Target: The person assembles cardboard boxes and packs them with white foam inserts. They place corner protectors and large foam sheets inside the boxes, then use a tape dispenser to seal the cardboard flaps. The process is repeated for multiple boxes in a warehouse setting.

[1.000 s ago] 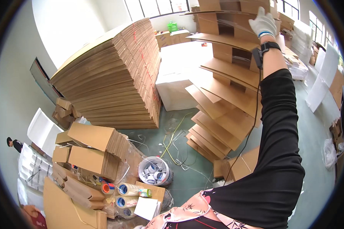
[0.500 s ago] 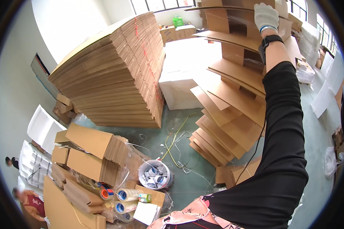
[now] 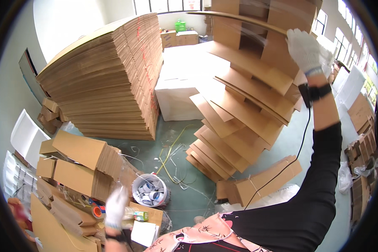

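My right hand (image 3: 305,51), in a white knitted glove, is raised at the upper right. Its fingers close at the edge of a brown cardboard box (image 3: 277,25) high on a leaning stack of boxes with spread flaps (image 3: 245,109). A dark band with a black cord circles that wrist. My left hand (image 3: 116,206), also gloved, is low at the left and smeared by motion. It passes over clear tape rolls, beside an orange-and-blue tape dispenser (image 3: 98,211); whether it holds anything is hidden. A white card (image 3: 143,233) and a small green-and-white packet (image 3: 140,216) lie beside it.
A tall pile of flat cardboard (image 3: 101,84) stands at the back left, near a large white block (image 3: 178,101). A white bucket of used tape cores (image 3: 150,191) is on the floor, with loose straps (image 3: 169,155) behind it. Another person (image 3: 19,214) is at the far left.
My left hand has come into view above the tape rolls. My right hand sits lower and farther right in the picture, and the whole view has shifted, with the boxes now farther left.
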`<state>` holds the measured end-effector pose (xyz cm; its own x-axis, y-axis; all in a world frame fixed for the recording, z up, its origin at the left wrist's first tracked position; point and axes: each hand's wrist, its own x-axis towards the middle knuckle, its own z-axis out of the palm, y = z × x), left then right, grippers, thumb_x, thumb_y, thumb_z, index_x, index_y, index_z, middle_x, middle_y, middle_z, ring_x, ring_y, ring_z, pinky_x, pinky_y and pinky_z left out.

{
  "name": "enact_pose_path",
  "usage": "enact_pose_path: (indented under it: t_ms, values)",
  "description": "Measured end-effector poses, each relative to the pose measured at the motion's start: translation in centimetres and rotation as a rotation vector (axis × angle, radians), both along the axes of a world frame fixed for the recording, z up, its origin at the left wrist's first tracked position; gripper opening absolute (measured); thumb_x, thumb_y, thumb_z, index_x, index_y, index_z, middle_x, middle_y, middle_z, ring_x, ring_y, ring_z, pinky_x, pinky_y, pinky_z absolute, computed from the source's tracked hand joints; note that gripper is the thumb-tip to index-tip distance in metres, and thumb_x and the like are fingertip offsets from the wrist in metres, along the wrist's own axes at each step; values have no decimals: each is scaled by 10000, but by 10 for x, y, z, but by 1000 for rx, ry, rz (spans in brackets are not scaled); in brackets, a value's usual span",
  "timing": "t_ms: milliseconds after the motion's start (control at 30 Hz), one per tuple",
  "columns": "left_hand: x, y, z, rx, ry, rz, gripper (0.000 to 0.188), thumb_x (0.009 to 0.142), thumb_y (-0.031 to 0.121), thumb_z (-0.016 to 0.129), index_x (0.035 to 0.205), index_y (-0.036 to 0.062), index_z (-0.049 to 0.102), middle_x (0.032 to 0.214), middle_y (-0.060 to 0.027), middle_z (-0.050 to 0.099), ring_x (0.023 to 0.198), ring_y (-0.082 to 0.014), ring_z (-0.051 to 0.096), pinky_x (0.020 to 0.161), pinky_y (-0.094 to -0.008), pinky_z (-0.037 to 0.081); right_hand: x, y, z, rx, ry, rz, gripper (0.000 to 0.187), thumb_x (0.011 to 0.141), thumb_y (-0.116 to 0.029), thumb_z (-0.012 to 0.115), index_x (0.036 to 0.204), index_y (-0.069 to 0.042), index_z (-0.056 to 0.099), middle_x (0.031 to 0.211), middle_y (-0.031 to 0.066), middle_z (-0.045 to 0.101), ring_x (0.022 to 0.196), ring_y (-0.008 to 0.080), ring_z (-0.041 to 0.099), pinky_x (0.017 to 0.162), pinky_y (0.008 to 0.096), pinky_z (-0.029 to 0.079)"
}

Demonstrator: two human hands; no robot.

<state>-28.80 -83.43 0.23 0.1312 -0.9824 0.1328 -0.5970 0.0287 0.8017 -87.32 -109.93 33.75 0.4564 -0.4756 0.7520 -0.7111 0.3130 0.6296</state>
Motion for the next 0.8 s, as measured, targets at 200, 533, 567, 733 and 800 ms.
enact_pose_path:
  t_ms: [200, 533, 567, 733, 800]
  values:
    - [-156, -125, 207, 15, 1362, -554, 545, 1041, 365, 494, 1416, -28, 457, 1203, -157, 649, 1076, -323, 644, 1013, -407, 487, 109, 180, 2, 99, 168, 252, 50, 742, -148, 603, 775, -110, 607, 721, 57, 611, 697, 236, 646, 607, 364, 500]
    - [-198, -118, 249, 97, 1370, -660, 292, 981, 104, 549, 1243, -24, 550, 1164, -150, 659, 1080, -283, 657, 932, -394, 561, 169, 299, -48, 516, -95, 833, 196, 739, -251, 669, 867, -103, 677, 903, 31, 636, 770, 165, 621, 643, 324, 484]
    - [-184, -107, 245, 72, 1353, -602, 320, 986, 134, 549, 1264, -26, 546, 1190, -167, 655, 1092, -301, 654, 929, -414, 564, 161, 315, -41, 469, -175, 961, 230, 788, -236, 649, 954, -78, 653, 949, 47, 643, 811, 179, 626, 697, 329, 486]
    - [-107, -9, 231, 42, 1350, -374, 319, 985, 138, 542, 1265, -12, 556, 1206, -188, 654, 1064, -311, 668, 902, -432, 578, 9, 285, -152, -497, -1651, 1321, 439, 988, -246, 584, 1337, 13, 521, 1137, 127, 659, 996, 245, 637, 934, 373, 490]
    - [-97, 33, 230, 50, 1368, -472, 276, 979, 109, 563, 1214, -31, 593, 1190, -157, 658, 1092, -277, 652, 939, -379, 557, -68, 271, -241, -281, -2326, 1412, 698, 962, -441, 632, 1444, -3, 383, 1218, 184, 597, 1114, 279, 595, 992, 445, 471]
